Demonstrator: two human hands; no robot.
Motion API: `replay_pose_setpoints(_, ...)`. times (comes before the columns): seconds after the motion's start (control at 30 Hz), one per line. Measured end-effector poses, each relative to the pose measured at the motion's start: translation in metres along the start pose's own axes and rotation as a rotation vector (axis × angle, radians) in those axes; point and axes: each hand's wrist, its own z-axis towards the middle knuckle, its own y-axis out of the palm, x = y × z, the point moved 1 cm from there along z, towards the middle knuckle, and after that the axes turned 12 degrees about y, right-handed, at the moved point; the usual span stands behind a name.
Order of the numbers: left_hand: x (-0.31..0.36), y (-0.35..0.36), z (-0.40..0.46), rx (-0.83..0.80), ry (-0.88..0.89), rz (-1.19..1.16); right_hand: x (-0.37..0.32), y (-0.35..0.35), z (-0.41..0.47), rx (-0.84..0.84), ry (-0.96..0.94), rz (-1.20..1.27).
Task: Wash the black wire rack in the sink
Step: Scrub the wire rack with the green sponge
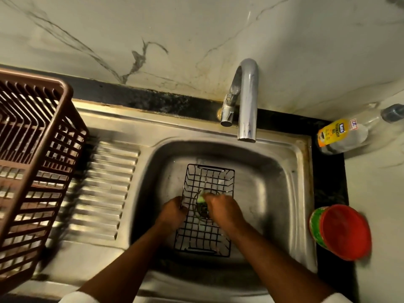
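The black wire rack [208, 180] lies flat in the steel sink basin [269, 193], over the drain. My left hand [173, 212] grips the rack's left rim. My right hand [220, 209] holds a green scrub sponge [201, 199] and presses it onto the rack's grid near the middle. Both hands are blurred. The chrome tap [246, 101] stands behind the basin, and no water stream shows from its spout.
A brown plastic dish basket [37, 167] stands on the ribbed drainboard [105, 193] at the left. A dishwash liquid bottle [343, 134] lies on the counter at the right, and a green tub with a red lid [341, 231] sits below it.
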Motion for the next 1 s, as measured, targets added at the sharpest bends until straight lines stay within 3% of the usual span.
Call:
replay_pose_setpoints(0.07,0.002,0.001,0.000,-0.014,-0.063,-0.151,0.001,0.001,0.022,0.147,0.000,-0.102)
replay_pose_setpoints(0.17,0.012,0.002,-0.003,-0.021,-0.098,-0.302,-0.002,0.006,0.038,0.124,-0.011,-0.297)
replay_pose_setpoints(0.27,0.028,0.001,-0.010,-0.039,-0.076,-0.434,-0.008,0.009,0.024,0.088,-0.109,-0.329)
replay_pose_setpoints(0.4,0.035,0.002,-0.016,-0.004,-0.040,-0.519,-0.001,0.016,-0.022,-0.095,-0.078,-0.207)
replay_pose_setpoints(0.5,0.036,0.004,-0.016,-0.070,-0.058,-0.565,0.014,0.014,-0.047,-0.219,0.012,-0.150)
replay_pose_setpoints(0.57,0.036,0.006,-0.017,-0.119,-0.065,-0.575,0.021,0.001,-0.055,-0.175,0.093,0.021)
replay_pose_setpoints(0.77,0.039,0.012,-0.024,-0.190,-0.021,-0.484,0.038,-0.034,-0.030,0.320,0.275,0.398)
replay_pose_setpoints(1.0,0.042,0.016,-0.021,-0.259,-0.061,-0.436,0.016,-0.016,0.008,0.274,0.377,0.596)
